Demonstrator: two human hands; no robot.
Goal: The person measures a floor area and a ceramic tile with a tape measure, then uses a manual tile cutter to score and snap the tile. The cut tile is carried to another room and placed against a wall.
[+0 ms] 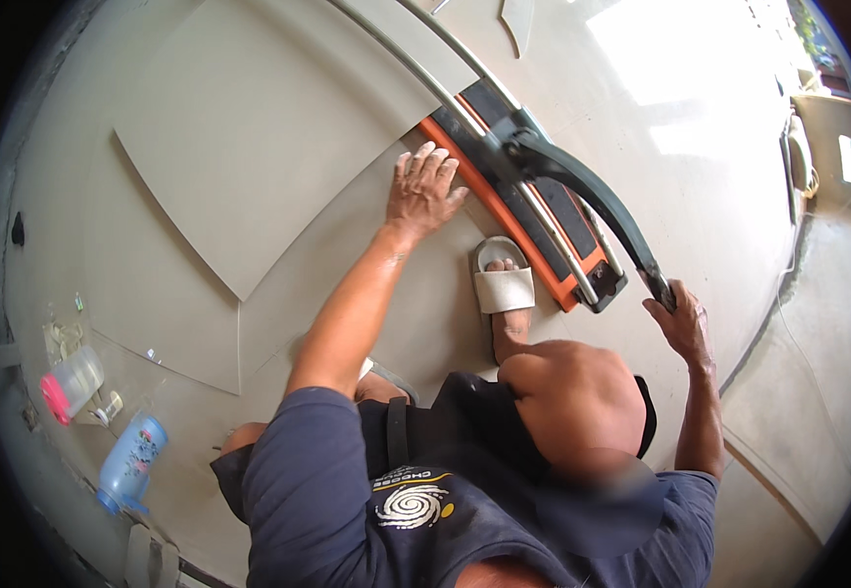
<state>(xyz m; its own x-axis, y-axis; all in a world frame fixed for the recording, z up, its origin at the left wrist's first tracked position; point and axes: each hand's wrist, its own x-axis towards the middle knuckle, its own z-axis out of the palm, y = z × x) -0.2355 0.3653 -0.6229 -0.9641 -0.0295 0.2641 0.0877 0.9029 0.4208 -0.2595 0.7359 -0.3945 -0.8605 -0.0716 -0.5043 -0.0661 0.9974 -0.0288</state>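
A manual tile cutter (496, 204) with an orange and black base and two metal rails lies slantwise on the floor before me. My right hand (682, 328) is wrapped round the end of its long black lever handle (597, 189). A large grey tile (268, 108) reaches under the rails at the cutter's far end. My left hand (425, 191) rests palm down with its fingers stretched out at the orange edge of the base, near the tile's edge. It grasps nothing.
My sandalled foot (504, 292) stands close beside the cutter's base. A narrow tile offcut (516, 24) lies beyond the rails. At the left are a blue flowered jug (134, 456) and a clear container with a pink lid (77, 382). More flat tile (151, 284) lies below the large tile.
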